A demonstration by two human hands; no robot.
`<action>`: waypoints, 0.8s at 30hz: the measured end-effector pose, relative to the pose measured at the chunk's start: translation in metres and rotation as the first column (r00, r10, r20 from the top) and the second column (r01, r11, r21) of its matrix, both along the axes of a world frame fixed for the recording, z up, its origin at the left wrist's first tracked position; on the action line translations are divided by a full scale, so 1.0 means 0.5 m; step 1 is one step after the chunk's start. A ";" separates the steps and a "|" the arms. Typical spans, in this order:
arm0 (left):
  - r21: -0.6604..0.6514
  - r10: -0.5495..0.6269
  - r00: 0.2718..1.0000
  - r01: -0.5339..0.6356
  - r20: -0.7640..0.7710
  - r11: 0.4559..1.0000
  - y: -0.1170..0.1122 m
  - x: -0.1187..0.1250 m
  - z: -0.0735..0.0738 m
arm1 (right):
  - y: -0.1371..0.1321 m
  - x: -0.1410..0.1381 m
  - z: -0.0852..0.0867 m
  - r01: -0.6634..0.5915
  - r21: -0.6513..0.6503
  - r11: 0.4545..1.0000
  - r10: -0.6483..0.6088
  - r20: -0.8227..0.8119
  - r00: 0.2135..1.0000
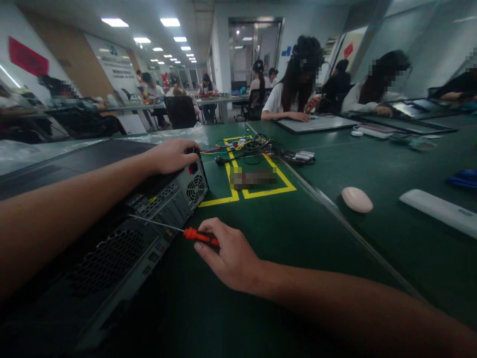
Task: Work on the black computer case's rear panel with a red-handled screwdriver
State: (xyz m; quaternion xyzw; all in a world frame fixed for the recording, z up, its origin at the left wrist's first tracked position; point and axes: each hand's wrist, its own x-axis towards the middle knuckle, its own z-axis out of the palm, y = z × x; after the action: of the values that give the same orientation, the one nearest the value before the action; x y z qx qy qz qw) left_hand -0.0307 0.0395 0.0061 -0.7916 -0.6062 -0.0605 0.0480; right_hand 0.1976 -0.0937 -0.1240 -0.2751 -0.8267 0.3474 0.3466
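Since the PC case (117, 261) fills the left side, start there: it's lying on its side, back panel angled toward the right. The left hand (174, 156) is draped over its top edge near the far corner, above the fan grille (196, 189); fingertips are partly hidden, so can't tell how hard it's gripping.

Next over is the screwdriver (191, 233), thin shaft pointing left across the back panel. Can't say if the tip touches anything. Its orange-and-black handle sits between the thumb and fingers of the right hand (234, 258), closed around it, with the orange front end poking out past the fingertips.

Beyond that hand there's a cable pile (261, 146) by the yellow tape (268, 192). Right of the hand is bare green table (316, 238), crossed by a seam, then a mouse (357, 199) and a white bar (441, 211).
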 end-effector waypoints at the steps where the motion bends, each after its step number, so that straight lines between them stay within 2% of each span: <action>1: -0.001 0.001 1.000 -0.001 -0.001 1.000 0.000 0.000 0.000 | 0.000 0.000 -0.001 0.003 -0.001 1.000 -0.003 0.000 1.000; 24: -0.012 0.000 1.000 0.000 0.019 1.000 -0.004 0.003 0.002 | -0.002 0.002 0.007 0.015 -0.013 1.000 -0.015 0.013 1.000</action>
State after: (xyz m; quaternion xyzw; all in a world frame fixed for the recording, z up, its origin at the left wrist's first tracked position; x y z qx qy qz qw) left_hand -0.0293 0.0378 0.0069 -0.7912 -0.6070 -0.0643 0.0375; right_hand 0.1985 -0.0945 -0.1204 -0.2859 -0.8246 0.3483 0.3421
